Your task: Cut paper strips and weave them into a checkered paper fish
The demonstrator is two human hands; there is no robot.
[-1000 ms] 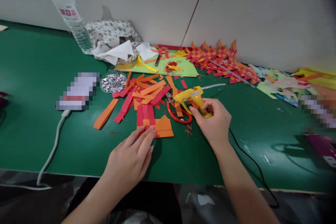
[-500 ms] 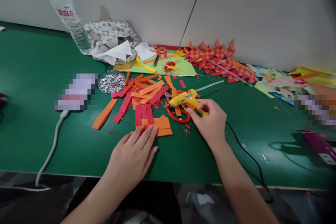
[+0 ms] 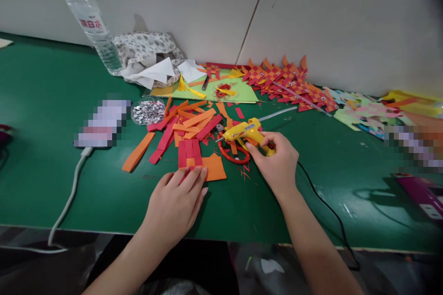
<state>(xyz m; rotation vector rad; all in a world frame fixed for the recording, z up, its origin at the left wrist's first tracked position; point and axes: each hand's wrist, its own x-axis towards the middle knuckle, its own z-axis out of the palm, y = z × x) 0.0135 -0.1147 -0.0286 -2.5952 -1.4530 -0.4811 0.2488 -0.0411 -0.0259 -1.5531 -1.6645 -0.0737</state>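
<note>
The right hand [image 3: 277,159] grips the yellow glue gun [image 3: 244,131], just right of the woven paper piece [image 3: 199,163] that the flat, open left hand [image 3: 176,203] pins down (fingertips near the nozzle's path); hot glue could burn them.

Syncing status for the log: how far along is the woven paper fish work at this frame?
Done: a row of finished red-orange woven fish lies by the wall. In hand: the left hand presses flat on a part-woven red and orange piece, while the right hand grips the yellow glue gun, nozzle pointing toward it. Left: a pile of loose strips is unwoven, and the dish of googly eyes sits unused.
</note>
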